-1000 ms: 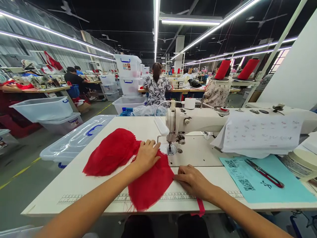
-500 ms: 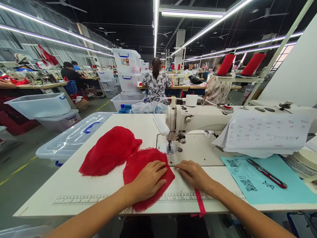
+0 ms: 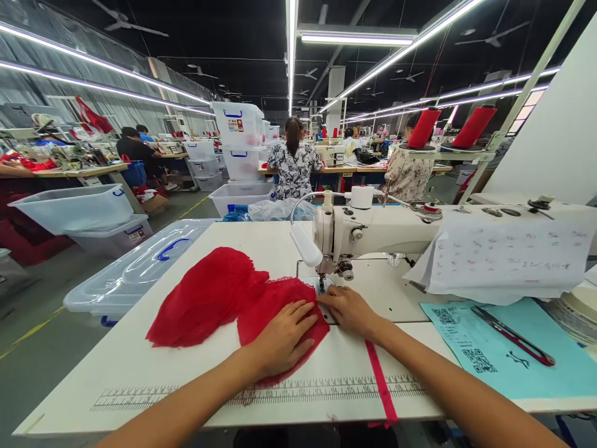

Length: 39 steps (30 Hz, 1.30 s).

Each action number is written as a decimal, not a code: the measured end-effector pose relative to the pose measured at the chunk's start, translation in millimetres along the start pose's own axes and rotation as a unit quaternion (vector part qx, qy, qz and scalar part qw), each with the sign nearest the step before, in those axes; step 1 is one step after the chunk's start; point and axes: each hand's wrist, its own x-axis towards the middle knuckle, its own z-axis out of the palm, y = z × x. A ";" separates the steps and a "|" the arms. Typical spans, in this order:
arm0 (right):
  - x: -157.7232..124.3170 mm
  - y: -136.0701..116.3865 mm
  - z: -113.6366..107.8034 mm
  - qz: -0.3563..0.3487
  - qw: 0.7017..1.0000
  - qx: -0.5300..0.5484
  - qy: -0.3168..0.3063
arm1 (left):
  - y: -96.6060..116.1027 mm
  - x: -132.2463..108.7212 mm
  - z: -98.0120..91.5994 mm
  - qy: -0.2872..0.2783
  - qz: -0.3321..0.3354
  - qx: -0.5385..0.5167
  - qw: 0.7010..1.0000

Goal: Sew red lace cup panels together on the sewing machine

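Note:
My left hand (image 3: 290, 333) lies flat with its fingers stretched over a piece of thin red fabric (image 3: 261, 311), pressing it on the table. Beside the sewing machine's needle and presser foot (image 3: 321, 283), my right hand (image 3: 347, 309) has its fingers closed together, the fingertips at the fabric's right edge. A narrow red strip (image 3: 380, 379) runs from the table's front edge up beneath the right hand; its upper end is hidden there. A larger heap of red fabric (image 3: 200, 298) lies to the left, touching the held piece. The sewing machine (image 3: 373, 233) stands behind the hands.
A printed ruler (image 3: 140, 396) runs along the table's front. Thread snips (image 3: 513, 336) lie on a blue sheet (image 3: 494, 379) at right. White paper (image 3: 504, 261) hangs on the machine. Left of the table is a clear lidded box (image 3: 140, 267). Another person (image 3: 296, 162) sits ahead.
My right hand has moved forward toward the needle, and more of the red strip shows behind it. The red piece under my left hand has shifted slightly forward and meets the heap.

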 end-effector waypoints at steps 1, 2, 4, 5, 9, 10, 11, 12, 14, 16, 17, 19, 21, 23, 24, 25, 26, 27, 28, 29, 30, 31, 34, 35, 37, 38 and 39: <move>0.8 1.2 1.2 0.002 1.000 0.000 0.003 | -2.7 1.9 -0.7 0.001 0.002 -0.003 1.000; 1.2 2.2 2.7 0.002 1.000 -0.001 0.009 | -4.9 3.1 -1.2 0.000 0.005 -0.007 1.000; 1.3 3.2 5.9 -0.004 1.000 -0.008 0.024 | -7.7 3.4 -0.9 -0.005 0.011 -0.013 1.000; 1.2 3.1 7.1 -0.008 0.999 -0.013 0.030 | -8.3 2.4 -0.2 -0.009 0.014 -0.016 1.000; 0.5 1.2 8.0 -0.017 0.999 -0.027 0.041 | -8.5 -4.6 3.3 -0.012 0.034 -0.031 0.999; 0.4 0.9 8.0 -0.018 0.999 -0.027 0.043 | -8.5 -6.2 3.8 -0.009 0.041 -0.034 0.999; 0.3 1.0 8.3 -0.020 0.998 -0.026 0.048 | -8.4 -7.4 4.1 -0.005 0.046 -0.036 0.998; 0.2 1.3 8.9 -0.022 0.998 -0.023 0.054 | -8.4 -8.2 4.2 -0.001 0.049 -0.038 0.998; 0.1 2.9 11.2 -0.031 0.997 -0.016 0.070 | -8.7 -8.3 3.9 0.004 0.050 -0.040 0.998; 0.2 4.8 14.1 -0.046 0.995 -0.016 0.084 | -9.1 -7.5 3.5 0.008 0.051 -0.041 0.998; 0.4 5.7 15.3 -0.052 0.995 -0.019 0.087 | -9.4 -7.1 3.3 0.009 0.055 -0.042 0.998; 0.9 6.7 17.0 -0.058 0.994 -0.029 0.088 | -10.3 -7.1 3.2 0.012 0.063 -0.046 0.997; 1.4 6.9 17.5 -0.057 0.994 -0.039 0.088 | -11.4 -8.2 3.6 0.013 0.069 -0.056 0.996; 1.7 6.6 17.2 -0.057 0.993 -0.046 0.089 | -12.5 -9.7 4.2 0.021 0.070 -0.071 0.995; 1.7 6.5 17.1 -0.058 0.993 -0.049 0.088 | -12.9 -10.3 4.3 0.026 0.068 -0.077 0.994; 1.6 6.4 17.1 -0.059 0.993 -0.051 0.087 | -13.1 -10.5 4.1 0.028 0.064 -0.083 0.994; 1.5 6.3 17.1 -0.059 0.993 -0.052 0.086 | -13.1 -10.4 3.7 0.026 0.058 -0.088 0.994; 1.5 6.2 17.3 -0.059 0.993 -0.053 0.084 | -12.9 -10.0 3.0 0.018 0.051 -0.093 0.994; 1.5 6.1 17.5 -0.059 0.993 -0.053 0.084 | -12.6 -9.5 2.1 0.008 0.043 -0.099 0.994; 1.6 5.9 17.6 -0.058 0.993 -0.054 0.084 | -12.2 -8.9 1.2 -0.002 0.037 -0.105 0.994; 1.7 5.6 17.6 -0.058 0.993 -0.055 0.083 | -11.8 -8.4 0.4 -0.009 0.032 -0.110 0.993; 1.9 5.2 17.3 -0.057 0.994 -0.055 0.081 | -11.5 -8.0 -0.3 -0.014 0.030 -0.114 0.993; 2.3 4.8 15.2 -0.047 0.995 -0.043 0.074 | -11.9 -7.2 -1.9 -0.015 0.026 -0.118 0.993; 2.2 5.2 14.1 -0.041 0.996 -0.030 0.072 | -12.4 -6.6 -2.4 -0.017 0.021 -0.117 0.993; 1.4 7.4 11.8 -0.032 0.997 0.013 0.072 | -13.4 -4.3 -4.0 -0.024 0.009 -0.115 0.993; 0.7 9.0 10.9 -0.031 0.996 0.042 0.073 | -14.0 -2.5 -4.9 -0.029 0.003 -0.114 0.993; -0.2 10.6 10.2 -0.034 0.994 0.069 0.074 | -14.6 -0.3 -5.8 -0.034 -0.003 -0.114 0.993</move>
